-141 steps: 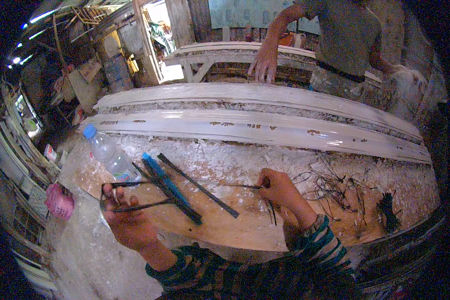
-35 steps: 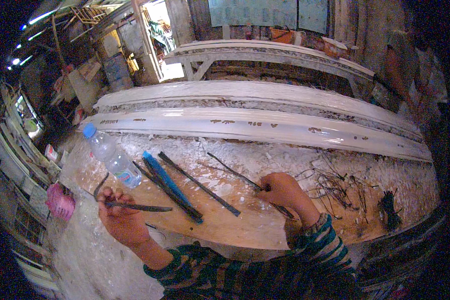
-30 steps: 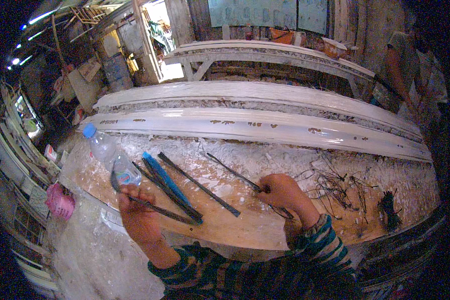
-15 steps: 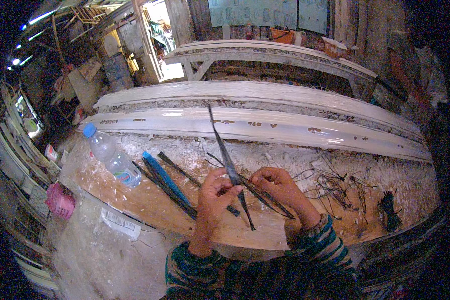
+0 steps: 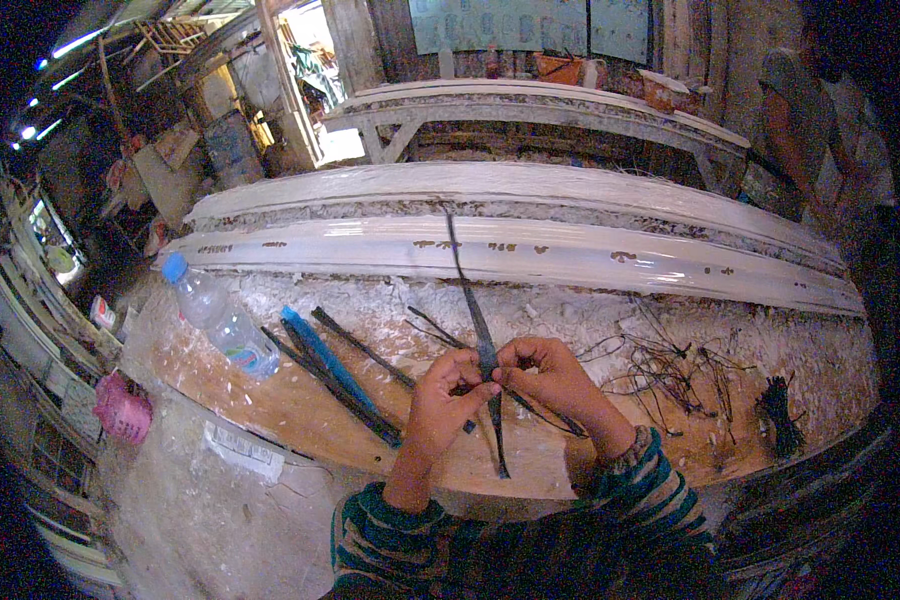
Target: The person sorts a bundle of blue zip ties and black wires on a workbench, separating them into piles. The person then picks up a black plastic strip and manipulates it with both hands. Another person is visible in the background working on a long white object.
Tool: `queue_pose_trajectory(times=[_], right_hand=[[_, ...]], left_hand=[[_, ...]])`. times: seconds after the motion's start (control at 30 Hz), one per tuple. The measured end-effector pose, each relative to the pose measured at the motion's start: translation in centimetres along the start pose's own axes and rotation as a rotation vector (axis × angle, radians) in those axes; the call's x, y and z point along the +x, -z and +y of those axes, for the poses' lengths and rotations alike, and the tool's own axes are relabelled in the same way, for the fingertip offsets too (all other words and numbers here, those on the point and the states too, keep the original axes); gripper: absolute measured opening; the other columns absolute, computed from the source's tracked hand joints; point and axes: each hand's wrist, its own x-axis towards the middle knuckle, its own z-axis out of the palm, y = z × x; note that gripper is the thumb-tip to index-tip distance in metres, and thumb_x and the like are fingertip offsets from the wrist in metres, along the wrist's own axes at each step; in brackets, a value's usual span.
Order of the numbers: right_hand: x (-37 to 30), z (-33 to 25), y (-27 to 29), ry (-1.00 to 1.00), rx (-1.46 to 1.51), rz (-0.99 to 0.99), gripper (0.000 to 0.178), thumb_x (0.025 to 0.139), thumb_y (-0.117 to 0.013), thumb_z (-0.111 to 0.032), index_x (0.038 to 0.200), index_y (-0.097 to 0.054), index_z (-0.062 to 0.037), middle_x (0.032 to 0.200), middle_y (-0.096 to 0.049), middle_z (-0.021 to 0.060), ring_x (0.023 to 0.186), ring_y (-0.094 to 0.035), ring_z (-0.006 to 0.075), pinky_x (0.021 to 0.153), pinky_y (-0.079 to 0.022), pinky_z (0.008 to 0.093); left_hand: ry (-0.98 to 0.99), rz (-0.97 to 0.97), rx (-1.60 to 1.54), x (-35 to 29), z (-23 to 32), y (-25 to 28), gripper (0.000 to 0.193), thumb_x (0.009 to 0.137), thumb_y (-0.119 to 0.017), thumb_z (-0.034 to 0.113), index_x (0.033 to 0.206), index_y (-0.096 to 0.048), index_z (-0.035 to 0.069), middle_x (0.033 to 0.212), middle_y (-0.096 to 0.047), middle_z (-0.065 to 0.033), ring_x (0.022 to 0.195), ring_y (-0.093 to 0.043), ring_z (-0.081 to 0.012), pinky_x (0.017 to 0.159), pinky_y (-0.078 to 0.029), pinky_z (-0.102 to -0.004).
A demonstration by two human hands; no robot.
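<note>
A long dark strip [image 5: 474,310], flat and wider near its middle, stands tilted between my hands, its thin ends reaching up over the white moulding and down over the board. My left hand [image 5: 445,400] pinches its wide part between thumb and fingers. Against the same part, from the other side, my right hand [image 5: 545,372] has its thumb and fingertips closed. Under my hands, more dark strips [image 5: 545,415] lie on the wooden board [image 5: 370,468]. To the left are a blue strip bundle [image 5: 325,355] and several black strips [image 5: 360,345].
A clear bottle with a blue cap [image 5: 215,310] lies at the left. Tangled thin wires [image 5: 685,375] and a tied black bundle [image 5: 778,415] lie right. Long white mouldings [image 5: 530,250] cross behind. A pink container [image 5: 123,408] is far left; a person [image 5: 795,120] is back right.
My right hand has moved left onto the strip's wide part, meeting my left hand. The strip stands more upright and has shifted slightly right.
</note>
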Motion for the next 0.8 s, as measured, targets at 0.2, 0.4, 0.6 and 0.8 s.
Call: queue_pose_trajectory(times=[0.2, 0.4, 0.6, 0.8], right_hand=[[-0.07, 0.29, -0.18, 0.029, -0.042, 0.087, 0.008, 0.072, -0.061, -0.010, 0.069, -0.057, -0.0041, 0.066, -0.056, -0.0016, 0.066, -0.050, 0.0069, 0.063, -0.041, 0.0236], [-0.11, 0.16, -0.03, 0.101, -0.101, 0.079, 0.009, 0.072, -0.062, -0.009, 0.069, -0.057, -0.0030, 0.066, -0.056, 0.0003, 0.065, -0.051, 0.0084, 0.062, -0.042, 0.0248], [-0.30, 0.04, -0.37, 0.123, -0.149, 0.123, 0.009, 0.071, -0.063, -0.007, 0.069, -0.056, -0.0018, 0.067, -0.055, 0.0018, 0.065, -0.051, 0.0090, 0.060, -0.042, 0.0248], [-0.40, 0.00, -0.45, 0.123, -0.162, 0.132, 0.009, 0.071, -0.063, -0.007, 0.070, -0.056, -0.0018, 0.066, -0.054, 0.0019, 0.065, -0.051, 0.0094, 0.059, -0.042, 0.0248]], left_hand=[[0.041, 0.062, 0.067, -0.13, -0.23, 0.15, 0.016, 0.078, -0.063, 0.007, 0.092, -0.058, 0.001, 0.078, -0.058, -0.0012, 0.072, -0.053, -0.0086, 0.066, -0.044, -0.0225], [0.006, 0.059, 0.154, -0.05, -0.38, 0.33, 0.012, 0.078, -0.064, 0.010, 0.085, -0.059, 0.002, 0.079, -0.057, -0.0017, 0.071, -0.052, -0.0094, 0.063, -0.043, -0.0221], [-0.018, 0.088, 0.209, 0.05, -0.48, 0.28, 0.010, 0.075, -0.065, 0.006, 0.082, -0.059, 0.002, 0.080, -0.056, -0.0031, 0.073, -0.053, -0.0105, 0.060, -0.044, -0.0230], [-0.093, 0.103, 0.257, 0.05, -0.01, 0.10, 0.011, 0.074, -0.066, 0.005, 0.081, -0.059, 0.001, 0.081, -0.055, -0.0044, 0.073, -0.053, -0.0115, 0.060, -0.045, -0.0232]])
